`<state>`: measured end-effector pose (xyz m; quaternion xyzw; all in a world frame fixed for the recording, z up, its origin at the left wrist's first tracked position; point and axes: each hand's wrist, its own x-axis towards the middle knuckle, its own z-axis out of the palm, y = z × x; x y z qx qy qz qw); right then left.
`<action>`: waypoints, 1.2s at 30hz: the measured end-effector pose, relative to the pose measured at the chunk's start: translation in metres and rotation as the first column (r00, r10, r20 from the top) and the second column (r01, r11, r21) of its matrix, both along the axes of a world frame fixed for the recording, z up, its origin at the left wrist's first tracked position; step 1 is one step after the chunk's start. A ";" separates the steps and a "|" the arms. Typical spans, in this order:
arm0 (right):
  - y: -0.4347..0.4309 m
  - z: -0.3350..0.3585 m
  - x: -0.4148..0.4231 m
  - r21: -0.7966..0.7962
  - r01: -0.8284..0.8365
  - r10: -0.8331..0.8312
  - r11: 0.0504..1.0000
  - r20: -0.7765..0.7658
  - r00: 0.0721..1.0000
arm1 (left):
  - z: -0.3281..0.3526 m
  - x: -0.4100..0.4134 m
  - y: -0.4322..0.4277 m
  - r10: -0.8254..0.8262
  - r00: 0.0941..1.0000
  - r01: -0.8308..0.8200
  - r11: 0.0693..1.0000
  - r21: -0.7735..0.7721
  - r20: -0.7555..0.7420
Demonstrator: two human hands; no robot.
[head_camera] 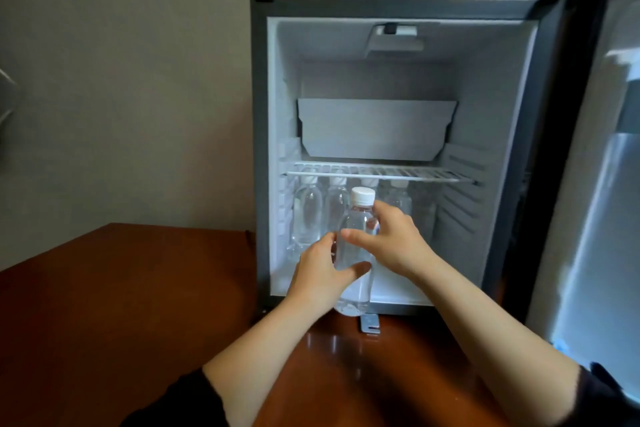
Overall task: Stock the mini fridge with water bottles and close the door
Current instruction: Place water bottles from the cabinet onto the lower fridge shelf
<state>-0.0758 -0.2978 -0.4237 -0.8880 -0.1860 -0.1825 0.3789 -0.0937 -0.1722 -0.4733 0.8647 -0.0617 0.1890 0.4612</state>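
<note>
Gripping one clear water bottle (356,253) upright at the fridge's threshold, the left hand (320,274) clamps its lower body and the right hand (391,243) its shoulder, above the brown desk (121,305). Behind, under the wire shelf (377,173), four bottles (306,215) blur together. At 3 o'clock the open door (595,184) is cut off.

Reddish-brown polished wooden tabletop (121,305) with a glossy sheen, plain beige wall (131,80) behind it, small metal bracket (370,323) lying flat on the wood, blurred grey object (7,97) at the far left edge, too indistinct to identify
</note>
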 end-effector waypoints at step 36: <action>-0.074 -0.011 0.095 0.150 0.483 -0.450 0.862 -0.208 0.868 | -0.044 0.097 -0.132 -0.304 0.945 0.264 0.927 -0.265 -0.121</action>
